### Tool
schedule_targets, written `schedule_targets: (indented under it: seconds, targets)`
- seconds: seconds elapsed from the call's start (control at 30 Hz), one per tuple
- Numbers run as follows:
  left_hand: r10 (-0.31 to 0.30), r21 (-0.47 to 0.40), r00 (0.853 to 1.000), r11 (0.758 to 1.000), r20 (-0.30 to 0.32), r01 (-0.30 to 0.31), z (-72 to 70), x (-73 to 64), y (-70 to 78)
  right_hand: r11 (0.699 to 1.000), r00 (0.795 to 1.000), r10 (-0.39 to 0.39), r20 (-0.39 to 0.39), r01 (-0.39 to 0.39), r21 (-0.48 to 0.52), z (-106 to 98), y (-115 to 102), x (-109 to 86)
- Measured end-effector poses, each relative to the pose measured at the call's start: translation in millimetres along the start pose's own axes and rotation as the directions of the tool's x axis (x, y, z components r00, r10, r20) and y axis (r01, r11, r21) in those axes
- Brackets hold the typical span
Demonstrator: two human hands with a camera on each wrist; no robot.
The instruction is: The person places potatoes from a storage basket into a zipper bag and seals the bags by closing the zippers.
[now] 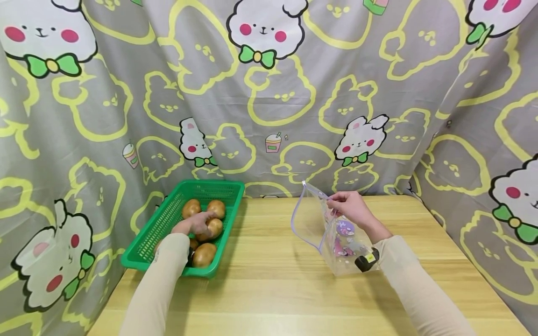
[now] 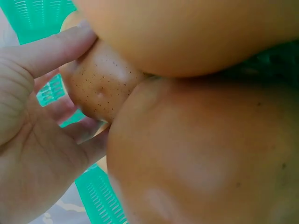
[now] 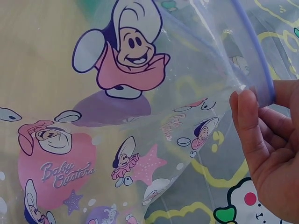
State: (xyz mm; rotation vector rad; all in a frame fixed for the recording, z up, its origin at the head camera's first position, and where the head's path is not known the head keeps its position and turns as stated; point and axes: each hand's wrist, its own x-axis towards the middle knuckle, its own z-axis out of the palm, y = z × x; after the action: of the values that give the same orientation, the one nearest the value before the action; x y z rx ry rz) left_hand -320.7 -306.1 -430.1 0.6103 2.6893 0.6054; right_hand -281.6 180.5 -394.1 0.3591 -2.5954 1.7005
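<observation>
A green plastic basket (image 1: pixel 145 238) stands at the left of the table with several smooth brown potatoes in it. My left hand (image 1: pixel 197 223) reaches into the basket. Its thumb and fingers curve around one speckled potato (image 2: pixel 100 86), while two larger potatoes (image 2: pixel 187 154) fill the near part of the left wrist view. On the right, my right hand (image 1: pixel 353 208) pinches the upper edge of a clear printed zip bag (image 1: pixel 329 233) between thumb and fingers. The bag's lilac-rimmed mouth (image 1: pixel 294 214) gapes toward the basket. Pink and purple cartoon figures (image 3: pixel 135 51) cover its film.
The light wooden table (image 1: pixel 269 280) spans the space between basket and bag. A grey patterned curtain (image 1: pixel 277 102) hangs behind it and along both sides. A small black device (image 1: pixel 367 259) sits at my right wrist, in front of the bag.
</observation>
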Motion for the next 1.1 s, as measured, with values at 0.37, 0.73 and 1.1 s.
schedule_targets:
  seconds: [0.37,0.73,1.1]
  targets:
    - [0.074,-0.108,0.994,0.991,-0.084,-0.083,-3.0,-1.9,-0.1,1.0,1.0,0.006,-0.002,-0.006,0.013,-2,2,1.0]
    - [-0.012,-0.191,0.957,0.981,-0.289,-0.045,-18.2,-8.8,9.6,1.0,1.0,-0.002,-0.003,0.002,0.018,-2,-1,2.1]
    - [-0.023,-0.164,0.899,0.985,-0.438,-0.055,-39.8,-12.9,50.9,1.0,1.0,-0.009,-0.009,0.009,0.016,-2,-1,0.6]
